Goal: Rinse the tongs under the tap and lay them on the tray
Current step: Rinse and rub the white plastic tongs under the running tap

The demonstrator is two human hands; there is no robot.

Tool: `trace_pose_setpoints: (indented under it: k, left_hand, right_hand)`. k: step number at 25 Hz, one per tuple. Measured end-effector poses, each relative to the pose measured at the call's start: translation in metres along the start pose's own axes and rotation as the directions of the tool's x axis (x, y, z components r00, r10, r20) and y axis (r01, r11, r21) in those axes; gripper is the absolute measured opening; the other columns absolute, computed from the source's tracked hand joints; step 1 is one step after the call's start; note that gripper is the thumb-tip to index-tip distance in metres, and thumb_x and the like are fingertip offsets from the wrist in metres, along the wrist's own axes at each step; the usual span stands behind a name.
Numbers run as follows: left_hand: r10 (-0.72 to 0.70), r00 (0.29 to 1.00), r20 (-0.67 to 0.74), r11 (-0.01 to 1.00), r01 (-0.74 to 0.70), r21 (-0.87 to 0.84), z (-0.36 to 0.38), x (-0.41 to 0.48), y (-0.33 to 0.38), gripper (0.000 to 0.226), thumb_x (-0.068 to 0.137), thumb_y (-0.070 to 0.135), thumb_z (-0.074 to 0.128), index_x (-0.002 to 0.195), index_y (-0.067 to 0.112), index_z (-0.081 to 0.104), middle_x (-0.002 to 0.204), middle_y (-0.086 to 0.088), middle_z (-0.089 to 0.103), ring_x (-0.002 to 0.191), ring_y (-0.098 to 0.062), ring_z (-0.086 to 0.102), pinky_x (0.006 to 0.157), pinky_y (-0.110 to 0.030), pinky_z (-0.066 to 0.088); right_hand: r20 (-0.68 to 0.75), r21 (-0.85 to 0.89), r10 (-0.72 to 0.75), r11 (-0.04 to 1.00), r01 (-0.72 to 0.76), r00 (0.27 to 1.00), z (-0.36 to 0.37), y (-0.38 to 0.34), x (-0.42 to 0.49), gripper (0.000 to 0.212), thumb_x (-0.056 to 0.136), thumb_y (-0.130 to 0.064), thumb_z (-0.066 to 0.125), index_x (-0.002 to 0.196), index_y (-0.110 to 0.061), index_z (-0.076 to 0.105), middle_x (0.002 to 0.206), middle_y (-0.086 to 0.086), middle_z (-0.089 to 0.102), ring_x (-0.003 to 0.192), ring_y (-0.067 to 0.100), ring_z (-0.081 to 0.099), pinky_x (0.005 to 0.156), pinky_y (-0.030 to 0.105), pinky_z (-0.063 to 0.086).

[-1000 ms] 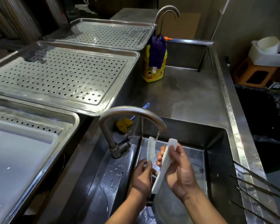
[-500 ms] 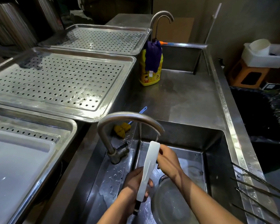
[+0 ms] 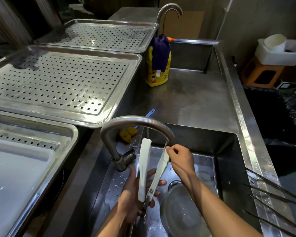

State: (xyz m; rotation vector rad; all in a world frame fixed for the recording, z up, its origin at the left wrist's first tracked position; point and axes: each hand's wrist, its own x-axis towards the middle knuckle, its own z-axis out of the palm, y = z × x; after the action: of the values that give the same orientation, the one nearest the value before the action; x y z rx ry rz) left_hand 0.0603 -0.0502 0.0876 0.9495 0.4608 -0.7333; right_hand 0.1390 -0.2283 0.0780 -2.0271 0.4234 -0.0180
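Note:
White tongs (image 3: pixel 144 170) stand tips-up over the near sink, their two arms spread in a V. My left hand (image 3: pixel 132 200) grips them low, near the hinge. My right hand (image 3: pixel 181 158) pinches the tip of the right arm, right under the spout of the curved tap (image 3: pixel 135 122), where a thin stream of water runs onto it. The perforated steel tray (image 3: pixel 58 82) lies on the counter to the left, behind the tap.
A second perforated tray (image 3: pixel 101 35) sits further back, and a tray holding a white board (image 3: pixel 15 168) is at near left. A yellow bottle (image 3: pixel 156 72) with a purple cloth stands by the far sink. A glass bowl (image 3: pixel 181 211) lies in the near sink. Thin metal rods (image 3: pixel 273 194) rest at right.
The tongs were closed together half a second ago; now their arms are spread apart, and my right hand has moved to the right arm's tip under the water.

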Motion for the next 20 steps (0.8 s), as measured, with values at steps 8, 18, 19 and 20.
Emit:
trace_pose_setpoints:
  k: [8,18,19,20]
  left_hand:
    - [0.245,0.958,-0.15,0.902,-0.169,0.398,0.009,-0.004,-0.004,0.059,0.063,0.014,0.063,0.121,0.018,0.067,0.098,-0.017,0.077,0.075,-0.035,0.059,0.056,-0.032,0.038]
    - [0.3,0.925,-0.231,0.861,-0.158,0.484,0.009,0.002,-0.007,0.066,0.054,0.011,0.052,0.116,0.014,0.072,0.099,-0.013,0.077,0.072,-0.028,0.062,0.067,-0.039,0.045]
    - [0.298,0.927,-0.228,0.864,-0.161,0.476,0.008,0.003,-0.007,0.063,0.054,0.011,0.051,0.114,0.013,0.073,0.092,-0.013,0.078,0.068,-0.024,0.065,0.062,-0.036,0.046]
    - [0.294,0.928,-0.23,0.872,-0.162,0.461,0.007,0.004,-0.007,0.059,0.056,0.012,0.051,0.11,0.012,0.075,0.087,-0.014,0.078,0.063,-0.02,0.066,0.054,-0.031,0.044]
  right_hand:
    - [0.265,0.037,-0.064,0.998,0.056,0.962,0.0,0.001,-0.008,0.044,0.065,-0.021,0.076,0.098,-0.045,0.059,0.081,-0.026,0.069,0.078,-0.005,0.066,0.064,0.013,0.05]
    - [0.155,-0.242,-0.047,0.967,0.084,0.987,-0.006,-0.004,0.0,0.039,0.079,-0.033,0.063,0.118,-0.035,0.064,0.105,-0.002,0.065,0.104,0.023,0.059,0.08,0.031,0.045]
    - [0.127,-0.197,-0.051,0.978,0.075,0.991,-0.005,-0.003,0.002,0.033,0.086,-0.027,0.06,0.117,-0.032,0.067,0.109,0.003,0.068,0.108,0.024,0.06,0.083,0.03,0.045]
    - [0.153,-0.145,-0.063,0.986,0.085,0.986,-0.004,0.0,-0.001,0.037,0.087,-0.026,0.062,0.122,-0.033,0.065,0.116,0.003,0.066,0.114,0.022,0.058,0.088,0.03,0.044]
